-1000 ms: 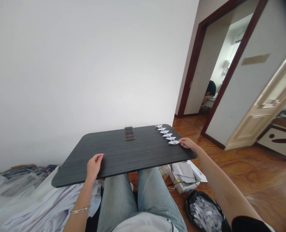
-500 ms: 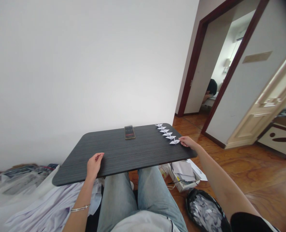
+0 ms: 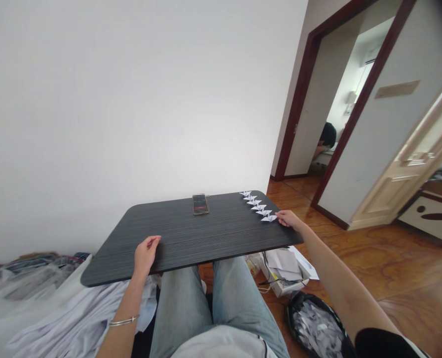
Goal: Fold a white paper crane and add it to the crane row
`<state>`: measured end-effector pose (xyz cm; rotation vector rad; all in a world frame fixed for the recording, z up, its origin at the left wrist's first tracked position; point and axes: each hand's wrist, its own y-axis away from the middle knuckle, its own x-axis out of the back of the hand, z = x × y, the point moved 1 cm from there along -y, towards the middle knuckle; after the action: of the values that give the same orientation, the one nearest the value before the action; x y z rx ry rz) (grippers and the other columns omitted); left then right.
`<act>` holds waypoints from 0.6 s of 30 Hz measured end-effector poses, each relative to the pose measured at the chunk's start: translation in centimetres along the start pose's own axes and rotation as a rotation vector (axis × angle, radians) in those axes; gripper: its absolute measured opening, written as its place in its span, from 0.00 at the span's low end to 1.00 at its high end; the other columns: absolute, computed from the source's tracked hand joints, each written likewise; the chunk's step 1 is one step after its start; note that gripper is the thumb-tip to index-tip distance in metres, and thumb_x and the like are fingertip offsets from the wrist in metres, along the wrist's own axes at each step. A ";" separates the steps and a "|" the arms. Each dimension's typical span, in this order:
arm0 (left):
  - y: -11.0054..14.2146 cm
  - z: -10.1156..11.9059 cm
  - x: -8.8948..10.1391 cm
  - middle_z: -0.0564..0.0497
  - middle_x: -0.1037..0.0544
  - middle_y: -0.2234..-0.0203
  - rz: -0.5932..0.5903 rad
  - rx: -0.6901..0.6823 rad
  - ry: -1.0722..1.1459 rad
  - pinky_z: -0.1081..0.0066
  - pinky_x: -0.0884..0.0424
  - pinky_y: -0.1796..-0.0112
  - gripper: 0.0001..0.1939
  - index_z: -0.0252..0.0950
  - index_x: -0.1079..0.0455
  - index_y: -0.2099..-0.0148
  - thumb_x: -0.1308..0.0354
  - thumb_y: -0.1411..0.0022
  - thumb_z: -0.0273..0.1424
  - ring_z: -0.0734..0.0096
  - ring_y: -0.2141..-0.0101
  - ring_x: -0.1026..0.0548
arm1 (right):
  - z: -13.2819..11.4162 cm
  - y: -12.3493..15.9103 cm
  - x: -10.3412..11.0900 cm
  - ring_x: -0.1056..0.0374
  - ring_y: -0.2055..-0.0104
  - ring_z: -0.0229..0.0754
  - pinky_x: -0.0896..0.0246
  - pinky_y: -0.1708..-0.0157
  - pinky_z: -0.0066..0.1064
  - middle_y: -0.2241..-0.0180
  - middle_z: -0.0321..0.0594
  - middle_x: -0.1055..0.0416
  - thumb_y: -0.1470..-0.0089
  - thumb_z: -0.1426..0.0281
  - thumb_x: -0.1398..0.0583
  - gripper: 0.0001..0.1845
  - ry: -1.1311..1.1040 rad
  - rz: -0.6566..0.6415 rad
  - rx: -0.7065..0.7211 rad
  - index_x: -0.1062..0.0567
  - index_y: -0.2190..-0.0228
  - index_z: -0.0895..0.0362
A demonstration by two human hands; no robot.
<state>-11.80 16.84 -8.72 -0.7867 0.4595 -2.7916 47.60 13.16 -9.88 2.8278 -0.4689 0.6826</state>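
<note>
A dark wood-grain tabletop [image 3: 206, 238] lies over my lap. Along its right edge runs a row of several small white folded paper cranes [image 3: 256, 205]. My right hand [image 3: 290, 219] reaches to the nearest crane [image 3: 269, 218], fingertips pinched on or touching its tail end. My left hand [image 3: 145, 254] rests on the near edge of the table, fingers loosely curled with nothing in them. A phone [image 3: 200, 204] lies flat near the far edge of the table.
White paper sheets in a box [image 3: 286, 268] and a black bin of paper scraps [image 3: 316, 328] sit on the wooden floor at my right. Crumpled cloth [image 3: 56, 308] lies at my left. Another person [image 3: 324, 139] sits beyond the open doorway.
Almost nothing has moved. My right hand stays at the nearest crane; the view shifted very slightly.
</note>
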 end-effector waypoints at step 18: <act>0.2 0.1 0.1 0.44 0.20 0.62 0.014 -0.015 -0.010 0.64 0.31 0.55 0.19 0.35 0.26 0.62 0.50 0.45 0.43 0.59 0.60 0.23 | -0.7 2.6 -0.1 0.47 0.85 0.28 0.49 0.86 0.22 0.81 0.28 0.39 0.38 0.60 0.48 0.17 -0.224 0.471 0.202 0.31 0.66 0.61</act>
<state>-11.79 16.65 -8.65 -0.7965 0.4835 -2.7731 46.31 10.99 -9.01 3.0207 -1.1924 0.5093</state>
